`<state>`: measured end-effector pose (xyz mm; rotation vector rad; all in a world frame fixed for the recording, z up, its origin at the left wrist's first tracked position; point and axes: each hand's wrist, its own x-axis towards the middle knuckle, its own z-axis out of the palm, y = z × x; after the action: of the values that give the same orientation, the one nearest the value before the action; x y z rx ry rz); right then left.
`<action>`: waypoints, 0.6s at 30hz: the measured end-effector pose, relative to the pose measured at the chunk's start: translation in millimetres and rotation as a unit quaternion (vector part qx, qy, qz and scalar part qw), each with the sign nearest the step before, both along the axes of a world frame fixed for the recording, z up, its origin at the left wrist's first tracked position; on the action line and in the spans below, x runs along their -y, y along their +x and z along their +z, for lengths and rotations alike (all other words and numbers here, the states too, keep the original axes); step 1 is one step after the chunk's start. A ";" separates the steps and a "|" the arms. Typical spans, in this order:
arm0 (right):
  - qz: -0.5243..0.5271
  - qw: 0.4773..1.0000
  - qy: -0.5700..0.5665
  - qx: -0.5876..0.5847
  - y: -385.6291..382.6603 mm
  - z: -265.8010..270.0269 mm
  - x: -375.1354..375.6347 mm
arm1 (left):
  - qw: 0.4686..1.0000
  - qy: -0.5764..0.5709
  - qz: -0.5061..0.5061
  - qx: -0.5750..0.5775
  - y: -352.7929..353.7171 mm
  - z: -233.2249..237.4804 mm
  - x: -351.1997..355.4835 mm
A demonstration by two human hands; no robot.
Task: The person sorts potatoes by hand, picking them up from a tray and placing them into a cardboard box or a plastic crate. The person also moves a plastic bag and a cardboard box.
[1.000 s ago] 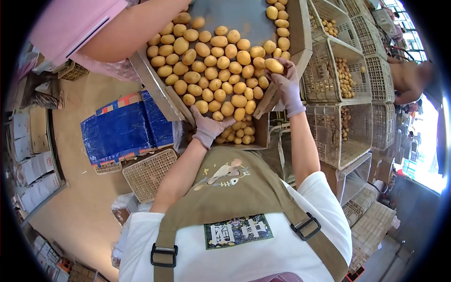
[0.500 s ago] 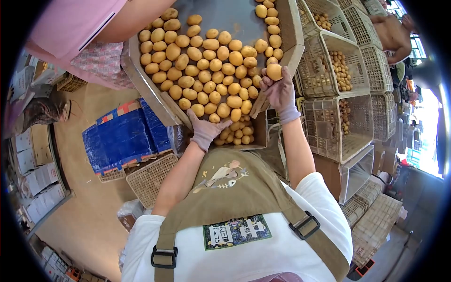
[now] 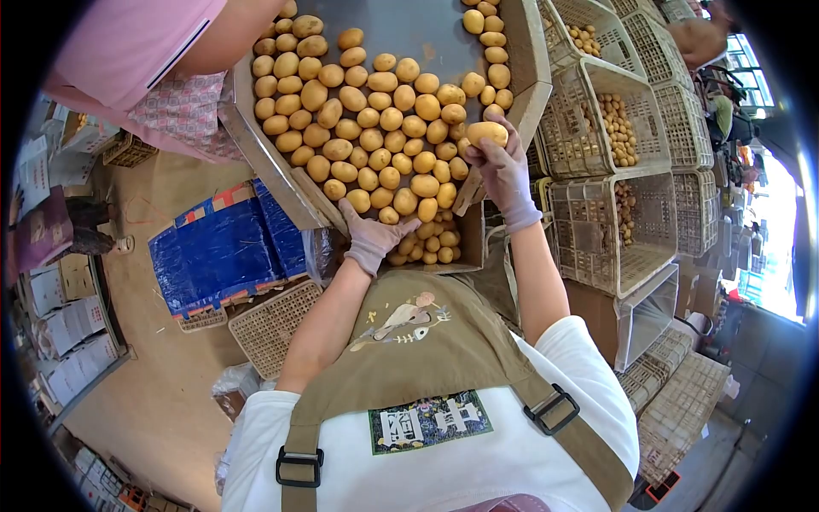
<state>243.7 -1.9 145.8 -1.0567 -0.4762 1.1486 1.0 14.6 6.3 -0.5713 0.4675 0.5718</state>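
Note:
Several small yellow potatoes (image 3: 389, 141) lie over a grey-bottomed sorting tray (image 3: 409, 30) with raised wooden sides. Gloved, my right hand (image 3: 509, 175) grips one potato (image 3: 487, 134) between thumb and fingers, just above the tray's right edge near its narrow mouth. My left hand (image 3: 375, 239), also gloved, rests at the left side of that mouth with thumb and fingers apart, against the nearest potatoes. Below the mouth, more potatoes (image 3: 437, 243) are heaped in a box (image 3: 472, 241) in front of my apron.
Stacked plastic crates (image 3: 589, 200) stand on the right, some with potatoes inside. A person in pink (image 3: 128, 51) is at the tray's upper left. On the left are a blue-wrapped box (image 3: 213, 247) and an upturned crate (image 3: 271, 328). Another person (image 3: 64, 222) stands farther left.
My right hand has shifted slightly left, and the potato in it has turned from end-on to lengthwise. My left hand stays in place. People in the background have moved.

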 end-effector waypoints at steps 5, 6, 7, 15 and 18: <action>0.053 0.927 -0.159 0.337 -7.3 15.0 -11.6 | 0.999 0.026 0.006 0.021 0.6 3.7 -0.2; 0.057 0.872 -0.168 0.455 -7.7 15.2 -20.8 | 0.999 0.029 0.006 0.024 0.9 5.3 -0.1; 0.061 0.804 -0.176 0.565 -6.8 14.6 -31.6 | 1.000 0.016 0.003 0.003 1.6 5.3 0.3; 0.196 0.627 -0.375 0.654 18.0 -4.2 -133.2 | 0.999 0.010 -0.004 -0.039 2.7 7.9 -1.5; 0.222 0.734 -0.372 0.523 47.3 -21.6 -123.5 | 0.999 0.020 -0.001 -0.033 1.9 11.1 -1.7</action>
<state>291.1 121.7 124.2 -2.4268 -1.2648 1.0635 2.9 16.3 17.4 -0.5152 0.5177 0.5987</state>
